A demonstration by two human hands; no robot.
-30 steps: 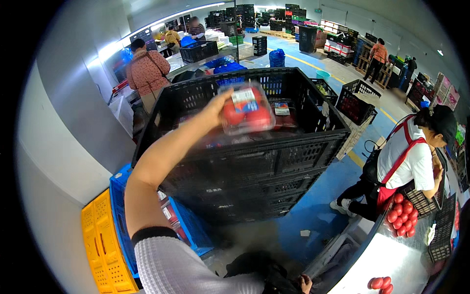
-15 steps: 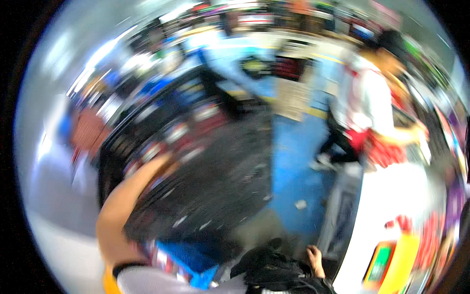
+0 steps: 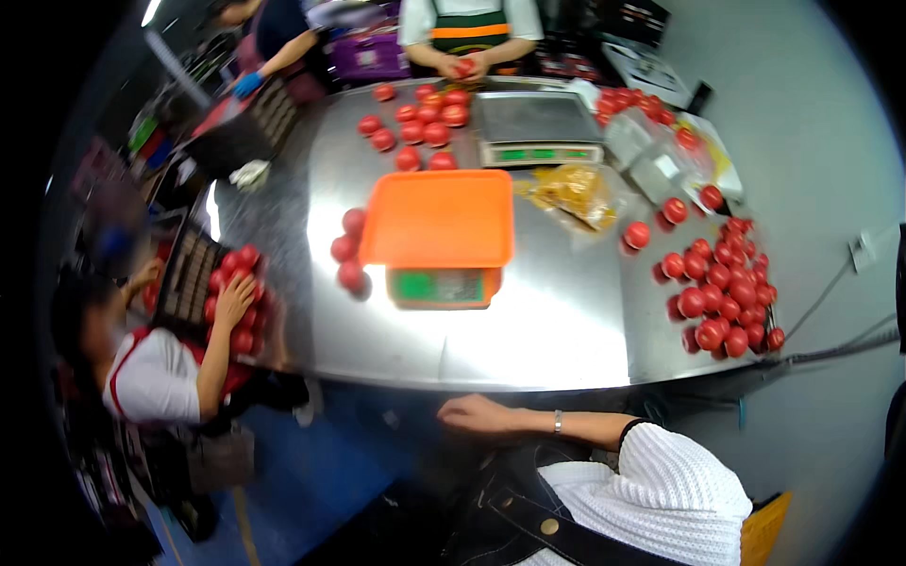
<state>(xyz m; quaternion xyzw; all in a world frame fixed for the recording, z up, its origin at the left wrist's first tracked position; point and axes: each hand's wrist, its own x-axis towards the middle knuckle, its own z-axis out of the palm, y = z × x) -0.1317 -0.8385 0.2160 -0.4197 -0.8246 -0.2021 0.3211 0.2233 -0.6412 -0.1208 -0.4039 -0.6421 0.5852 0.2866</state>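
Observation:
Across the front of my body comes my right hand [image 3: 475, 413], just short of the near edge of the metal table [image 3: 557, 354]. Its fingers are loosely bent, and I see nothing in them. My left hand does not show. Closest on the table is a scale with an orange tray [image 3: 439, 222] and a green display. A few red tomatoes [image 3: 350, 248] lie at its left side. At the right stands a large group of tomatoes [image 3: 722, 288], and more tomatoes [image 3: 427, 123] lie behind the orange tray.
Behind it is a flat metal scale [image 3: 538, 123], near a yellow-printed plastic bag [image 3: 578, 196] and clear plastic packaging [image 3: 642, 156]. At left a co-worker's hand [image 3: 234, 300] touches tomatoes beside a dark crate [image 3: 189, 278]. A person opposite holds a tomato [image 3: 462, 68]. A wall borders the right.
My view has swung from a dark crate on the left to the metal table. My left arm, which was reaching over that crate, has left the picture; my right forearm now shows fully.

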